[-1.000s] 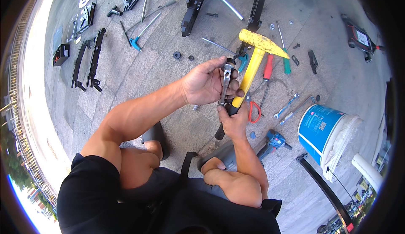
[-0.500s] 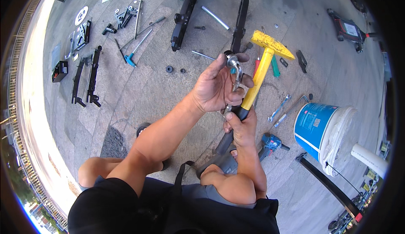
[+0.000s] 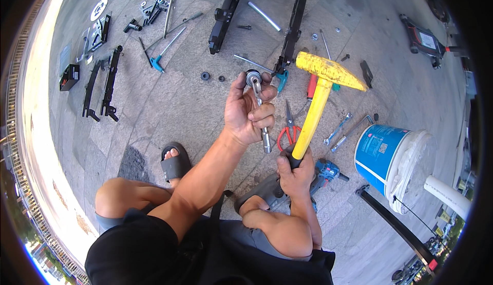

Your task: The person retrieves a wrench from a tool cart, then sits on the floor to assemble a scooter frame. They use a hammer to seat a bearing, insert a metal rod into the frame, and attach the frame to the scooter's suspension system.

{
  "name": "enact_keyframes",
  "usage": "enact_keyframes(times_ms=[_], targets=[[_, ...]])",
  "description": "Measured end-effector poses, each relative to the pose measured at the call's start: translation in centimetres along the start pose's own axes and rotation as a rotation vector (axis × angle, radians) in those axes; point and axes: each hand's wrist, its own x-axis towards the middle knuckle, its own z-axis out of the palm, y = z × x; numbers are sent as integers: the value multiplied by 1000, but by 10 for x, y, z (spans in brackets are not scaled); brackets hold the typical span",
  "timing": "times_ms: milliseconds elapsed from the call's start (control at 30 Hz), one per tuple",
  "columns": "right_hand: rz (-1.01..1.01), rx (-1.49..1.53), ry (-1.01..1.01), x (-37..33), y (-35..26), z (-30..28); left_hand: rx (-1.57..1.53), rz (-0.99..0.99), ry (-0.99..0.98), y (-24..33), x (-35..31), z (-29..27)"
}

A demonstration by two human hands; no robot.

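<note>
My left hand (image 3: 239,115) is closed around a bent chrome socket wrench (image 3: 266,138), its straight end pointing down toward me. At the wrench's upper end, a round part with a dark rim (image 3: 253,74) sits between my thumb and fingers; whether the two are joined I cannot tell. In my right hand (image 3: 298,176) is a hammer (image 3: 313,118) with a yellow head and handle and a black grip, held upright with the head away from me. Red-handled scissors (image 3: 288,131) lie on the ground between my hands.
A black metal frame (image 3: 222,31) lies ahead, with a silver rod (image 3: 264,16) inside it. Black brackets (image 3: 110,82) and hex keys are at left. A blue power tool (image 3: 328,171), spanners (image 3: 338,128) and a blue-and-white bucket (image 3: 380,154) are at right.
My left hand has moved left and turned, carrying the wrench away from the hammer handle. The hammer head has dropped slightly toward me. The scissors and my left sandal have come into view.
</note>
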Motion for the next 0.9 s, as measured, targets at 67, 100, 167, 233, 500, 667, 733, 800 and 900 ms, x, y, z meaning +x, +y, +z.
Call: enact_keyframes(times_ms=[67,100,167,233,500,667,733,800,900], targets=[[-16,22,-17,-7,4,-2,14,19,10,-2,1,3],[-16,12,-23,-10,5,-4,31,38,23,-3,2,5],[-20,-33,-31,-15,6,-6,105,92,112,-4,4,9],[-25,-25,-40,-18,7,-7,228,159,252,-6,4,13],[91,-120,-67,-25,7,-9,510,203,523,-5,15,12],[-12,-295,-69,-18,1,-15,608,159,467,-11,14,16],[20,-382,-90,-16,-1,-16,569,208,632,-11,11,18],[-4,-188,-35,-14,-2,-17,565,307,686,-6,14,19],[-90,-182,-30,-16,-5,-17,563,332,685,-4,16,20]])
